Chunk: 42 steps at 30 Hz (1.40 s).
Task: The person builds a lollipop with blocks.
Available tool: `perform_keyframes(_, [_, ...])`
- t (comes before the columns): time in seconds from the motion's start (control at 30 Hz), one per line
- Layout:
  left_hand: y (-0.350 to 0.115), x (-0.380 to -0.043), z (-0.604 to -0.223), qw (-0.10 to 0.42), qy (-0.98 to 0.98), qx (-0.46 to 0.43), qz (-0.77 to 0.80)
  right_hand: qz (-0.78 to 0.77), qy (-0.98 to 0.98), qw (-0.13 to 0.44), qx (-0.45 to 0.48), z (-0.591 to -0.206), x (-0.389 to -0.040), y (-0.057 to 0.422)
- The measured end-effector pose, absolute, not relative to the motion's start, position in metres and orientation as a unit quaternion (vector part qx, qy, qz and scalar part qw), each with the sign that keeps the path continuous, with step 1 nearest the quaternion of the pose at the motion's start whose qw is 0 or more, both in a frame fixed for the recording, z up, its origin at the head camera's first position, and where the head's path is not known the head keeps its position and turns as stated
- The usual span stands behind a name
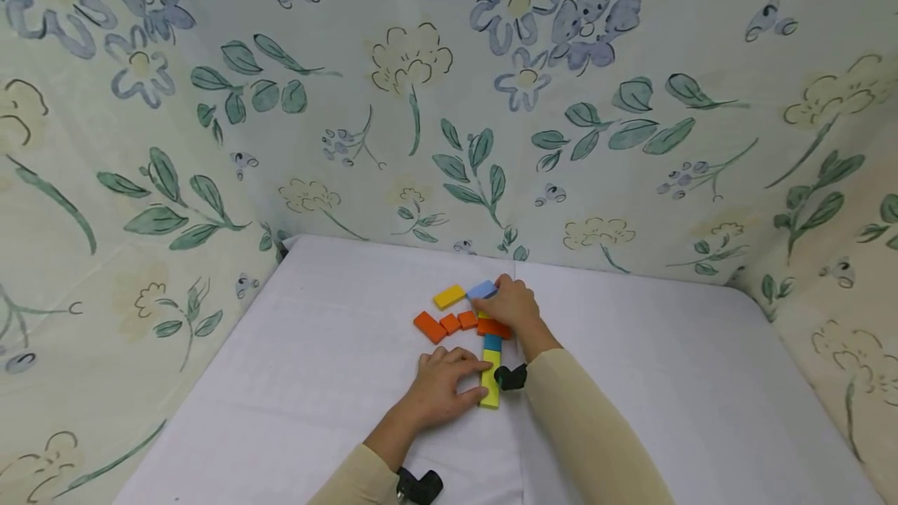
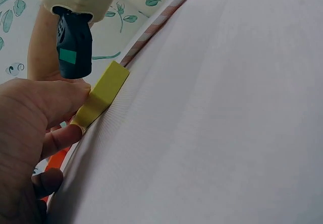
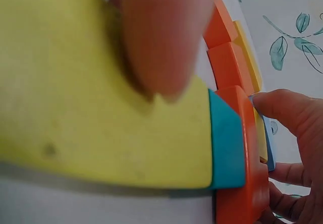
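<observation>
Apparently aligning, the right hand (image 1: 512, 306) pinches the blue block (image 1: 481, 290), the spread left hand (image 1: 442, 384) touching the yellow block (image 1: 490, 382) alongside; gentle release seems required next.

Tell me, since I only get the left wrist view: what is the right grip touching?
Observer: The right grip holds a blue block.
Operator: What lies just to the left of that block?
Observer: A deep-yellow block, as the head view shows.
Operator: And how are the orange pieces arranged?
Observer: Two small orange blocks lie between two larger orange blocks in a row running left to right.
</observation>
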<state>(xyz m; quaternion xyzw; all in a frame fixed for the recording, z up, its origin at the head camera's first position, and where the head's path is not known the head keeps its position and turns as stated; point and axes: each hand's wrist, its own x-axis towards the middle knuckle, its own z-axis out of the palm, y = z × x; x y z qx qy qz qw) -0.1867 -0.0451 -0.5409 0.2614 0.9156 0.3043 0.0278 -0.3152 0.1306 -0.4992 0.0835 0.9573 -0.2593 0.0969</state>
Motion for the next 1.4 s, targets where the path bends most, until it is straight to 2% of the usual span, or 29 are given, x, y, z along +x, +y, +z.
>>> perform_keyframes(0.33, [-0.044, -0.185, -0.536, 0.019, 0.917, 0.263, 0.299, -0.268, 0.956, 0.085, 0.080, -0.495, -0.313, 0.138])
perform_keyframes(0.6, [-0.042, -0.186, -0.540, 0.034, 0.923, 0.247, 0.293, -0.317, 0.939, 0.094, 0.100, -0.494, -0.307, 0.172])
perform_keyframes(1.0, [-0.042, -0.185, -0.537, 0.034, 0.924, 0.248, 0.291, -0.326, 0.937, 0.118, 0.027, -0.505, -0.293, 0.228])
perform_keyframes(1.23, [-0.042, -0.185, -0.538, 0.035, 0.923, 0.249, 0.292, -0.357, 0.924, 0.135, 0.012, -0.509, -0.295, 0.236])
perform_keyframes(1.4, [-0.043, -0.185, -0.537, 0.033, 0.922, 0.251, 0.293, -0.374, 0.919, 0.125, 0.028, -0.514, -0.294, 0.234])
